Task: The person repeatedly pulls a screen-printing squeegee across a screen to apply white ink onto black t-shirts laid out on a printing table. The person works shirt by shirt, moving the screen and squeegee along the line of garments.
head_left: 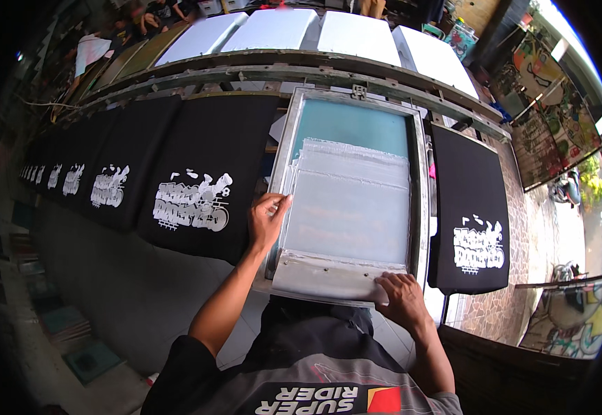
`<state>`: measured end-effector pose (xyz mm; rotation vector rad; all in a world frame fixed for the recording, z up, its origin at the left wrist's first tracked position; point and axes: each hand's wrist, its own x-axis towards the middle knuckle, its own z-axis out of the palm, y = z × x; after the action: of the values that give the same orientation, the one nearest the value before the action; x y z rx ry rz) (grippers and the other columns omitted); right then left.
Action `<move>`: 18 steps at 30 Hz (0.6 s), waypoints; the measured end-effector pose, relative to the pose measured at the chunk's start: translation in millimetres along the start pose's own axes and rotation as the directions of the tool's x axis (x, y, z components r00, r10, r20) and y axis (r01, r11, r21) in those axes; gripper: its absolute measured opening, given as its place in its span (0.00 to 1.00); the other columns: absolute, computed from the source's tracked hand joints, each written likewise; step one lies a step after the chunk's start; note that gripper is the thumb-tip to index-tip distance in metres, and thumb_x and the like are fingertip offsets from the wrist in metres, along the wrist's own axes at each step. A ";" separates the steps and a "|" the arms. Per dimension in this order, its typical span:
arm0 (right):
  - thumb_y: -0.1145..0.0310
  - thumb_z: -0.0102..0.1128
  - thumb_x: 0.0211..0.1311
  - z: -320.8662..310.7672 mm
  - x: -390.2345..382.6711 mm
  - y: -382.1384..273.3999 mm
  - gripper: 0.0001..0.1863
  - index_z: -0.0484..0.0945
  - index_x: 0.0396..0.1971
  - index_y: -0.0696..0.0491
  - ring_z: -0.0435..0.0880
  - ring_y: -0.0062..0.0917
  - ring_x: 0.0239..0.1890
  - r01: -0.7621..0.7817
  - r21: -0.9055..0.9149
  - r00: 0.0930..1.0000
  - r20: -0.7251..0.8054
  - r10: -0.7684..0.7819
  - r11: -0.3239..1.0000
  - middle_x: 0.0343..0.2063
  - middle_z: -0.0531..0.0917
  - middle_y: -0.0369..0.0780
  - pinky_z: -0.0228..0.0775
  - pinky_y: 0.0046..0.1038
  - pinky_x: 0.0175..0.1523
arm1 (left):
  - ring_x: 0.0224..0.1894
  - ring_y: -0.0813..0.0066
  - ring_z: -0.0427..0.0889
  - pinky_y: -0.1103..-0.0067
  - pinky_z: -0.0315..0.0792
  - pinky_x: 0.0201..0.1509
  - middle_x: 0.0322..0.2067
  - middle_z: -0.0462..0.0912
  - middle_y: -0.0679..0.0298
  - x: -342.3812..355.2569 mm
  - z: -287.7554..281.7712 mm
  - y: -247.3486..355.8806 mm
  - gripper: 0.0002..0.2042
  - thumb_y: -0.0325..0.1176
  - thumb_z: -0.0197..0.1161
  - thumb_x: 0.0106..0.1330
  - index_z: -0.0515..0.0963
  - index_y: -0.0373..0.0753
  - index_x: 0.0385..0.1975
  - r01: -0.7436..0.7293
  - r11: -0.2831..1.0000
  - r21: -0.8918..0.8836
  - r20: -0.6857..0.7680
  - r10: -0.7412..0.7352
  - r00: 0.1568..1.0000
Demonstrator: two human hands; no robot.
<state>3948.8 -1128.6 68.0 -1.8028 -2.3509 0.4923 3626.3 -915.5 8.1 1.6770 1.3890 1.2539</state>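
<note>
A screen printing frame [422,207] lies in front of me, its mesh teal at the far end [356,124] and coated with whitish ink [349,207] over the rest. My left hand [268,221] is closed at the frame's left bar, fingers curled over its edge. Across the near end rests a wide, pale squeegee [325,279]. My right hand [403,297] grips the squeegee's right end, fingertips on top and the thumb side hidden. The surface under the frame is hidden.
Black fabric panels with white prints line the left, the closest panel [211,145] beside the frame; another black panel [470,207] is at the right. Beyond a metal rail [259,72] stand white boards [360,38]. People [93,52] are at the far left.
</note>
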 end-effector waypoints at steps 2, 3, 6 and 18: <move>0.64 0.77 0.47 -7.0 8.8 2.0 0.26 0.84 0.49 0.53 0.86 0.41 0.56 0.003 0.024 0.998 -0.056 -0.001 1.000 0.49 0.88 0.44 0.74 0.42 0.64 | 0.39 0.69 0.88 0.75 0.79 0.47 0.42 0.91 0.59 -20.5 -16.0 21.2 0.19 0.48 0.69 0.75 0.90 0.34 0.44 0.118 0.984 -0.130 0.316 -0.072 0.946; 0.64 0.76 0.48 -8.7 11.0 2.7 0.25 0.83 0.48 0.53 0.86 0.40 0.55 -0.014 0.033 0.996 -0.086 0.017 0.999 0.48 0.88 0.44 0.74 0.42 0.63 | 0.40 0.68 0.87 0.74 0.79 0.47 0.42 0.91 0.59 -28.8 -18.8 32.5 0.20 0.50 0.71 0.73 0.90 0.35 0.45 -0.058 0.994 -0.091 0.367 0.088 0.926; 0.69 0.76 0.48 -12.7 23.4 -0.7 0.23 0.83 0.47 0.54 0.86 0.41 0.50 -0.076 0.018 0.988 -0.135 0.077 0.997 0.42 0.87 0.43 0.76 0.42 0.61 | 0.43 0.64 0.85 0.69 0.79 0.50 0.42 0.89 0.61 -51.0 -25.8 61.4 0.25 0.55 0.75 0.66 0.89 0.37 0.47 -0.479 0.877 0.043 0.517 0.391 0.762; 0.74 0.66 0.51 28.0 -5.7 29.7 0.12 0.83 0.39 0.53 0.82 0.38 0.44 -0.142 -0.133 0.930 -0.356 0.087 0.981 0.36 0.80 0.40 0.74 0.40 0.53 | 0.41 0.67 0.84 0.70 0.80 0.46 0.38 0.84 0.68 -74.1 -30.9 47.0 0.22 0.52 0.84 0.53 0.85 0.42 0.37 -0.665 0.729 0.161 0.620 0.449 0.643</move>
<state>3969.0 -1132.1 32.2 -1.9153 -2.0987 -0.0091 3615.4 -1002.0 40.6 2.6420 0.7738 0.6832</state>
